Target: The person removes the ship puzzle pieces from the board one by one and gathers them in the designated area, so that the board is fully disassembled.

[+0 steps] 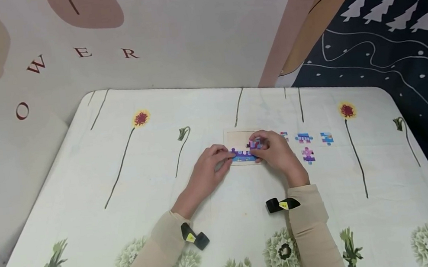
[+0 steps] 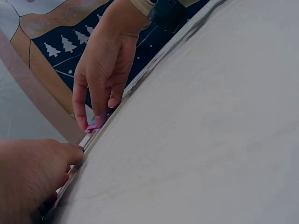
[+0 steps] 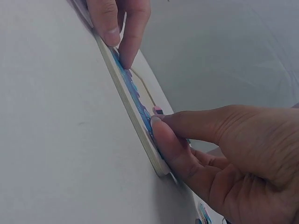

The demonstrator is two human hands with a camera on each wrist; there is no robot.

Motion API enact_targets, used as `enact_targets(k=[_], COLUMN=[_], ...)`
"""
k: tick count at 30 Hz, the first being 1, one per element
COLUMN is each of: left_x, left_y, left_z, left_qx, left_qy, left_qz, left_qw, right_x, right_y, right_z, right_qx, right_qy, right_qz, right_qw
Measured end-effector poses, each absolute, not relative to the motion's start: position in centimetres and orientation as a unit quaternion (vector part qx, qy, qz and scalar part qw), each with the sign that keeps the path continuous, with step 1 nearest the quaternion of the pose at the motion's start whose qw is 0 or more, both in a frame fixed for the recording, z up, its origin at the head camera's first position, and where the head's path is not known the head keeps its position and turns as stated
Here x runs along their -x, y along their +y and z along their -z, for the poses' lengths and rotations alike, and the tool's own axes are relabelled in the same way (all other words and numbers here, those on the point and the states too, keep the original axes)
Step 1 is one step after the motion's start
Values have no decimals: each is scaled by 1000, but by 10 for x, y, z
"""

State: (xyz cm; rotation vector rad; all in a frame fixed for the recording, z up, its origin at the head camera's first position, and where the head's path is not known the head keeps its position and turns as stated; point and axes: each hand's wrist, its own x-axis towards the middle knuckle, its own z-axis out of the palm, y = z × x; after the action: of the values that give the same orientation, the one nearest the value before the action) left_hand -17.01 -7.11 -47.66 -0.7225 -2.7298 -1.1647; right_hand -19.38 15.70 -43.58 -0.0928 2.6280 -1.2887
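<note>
A small wooden puzzle tray [image 1: 237, 135] lies on the table, its lower part filled with a row of joined blue and purple puzzle pieces [image 1: 243, 155]. My left hand [image 1: 207, 169] is at the tray's left end; in the right wrist view its thumb [image 3: 111, 36] rests by the tray's edge and a finger [image 3: 131, 52] presses on the pieces. From the right, my right hand [image 1: 278, 153] pinches a pink and purple puzzle piece [image 1: 255, 144] between thumb and fingers, just above the right end of the row. Part of that piece is hidden by the fingers.
Right of the tray lie several loose pieces, among them a blue and purple one [image 1: 303, 138], a blue and orange one [image 1: 326, 138] and a pink one [image 1: 308, 155]. One more [image 1: 284, 135] shows partly behind the right hand. A flower-print cloth [image 1: 149, 227] covers the table, which meets the wall.
</note>
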Motion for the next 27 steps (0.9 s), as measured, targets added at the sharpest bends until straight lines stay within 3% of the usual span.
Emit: enact_targets(k=[27], left_x=[170], left_y=[-71], left_z=[476], left_qx=[234], left_qy=[-895], left_qz=[376], left_qw=[43], right_x=[193], right_y=[171], right_z=[439], right_qx=[52], right_qy=[879], right_qz=[466], right_qw=[82])
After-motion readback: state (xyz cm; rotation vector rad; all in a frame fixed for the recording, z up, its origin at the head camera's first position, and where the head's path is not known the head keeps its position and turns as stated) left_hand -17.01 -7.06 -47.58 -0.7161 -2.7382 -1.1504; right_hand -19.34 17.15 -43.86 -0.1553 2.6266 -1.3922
